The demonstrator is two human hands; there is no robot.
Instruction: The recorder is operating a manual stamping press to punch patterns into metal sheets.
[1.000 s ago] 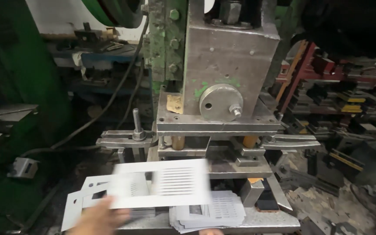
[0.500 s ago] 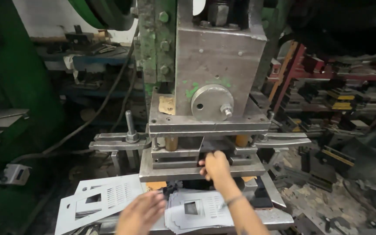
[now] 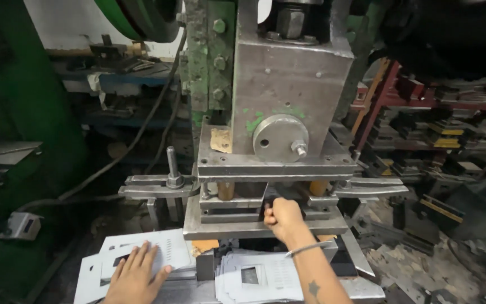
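L hand [image 3: 136, 276] lies flat, fingers spread, on stack of punched white sheets [image 3: 164, 250] at bottom left; wrist cut off by frame edge. Second sheet stack [image 3: 262, 276] sits just right, partly under R forearm. R hand [image 3: 281, 217] closed, reaching into press die gap [image 3: 254, 205]; what it grips is hidden, can't tell. Behind: grey press ram [image 3: 291, 84], top cropped.

The narrow die slot [image 3: 254, 204] under the grey steel press ram block [image 3: 288, 107] is being occupied by the right hand [image 3: 282, 218]; passage is being restricted leftward by an upright steel clamp bolt [image 3: 171, 168], and rightward by a flat clamp bar [image 3: 369, 187].
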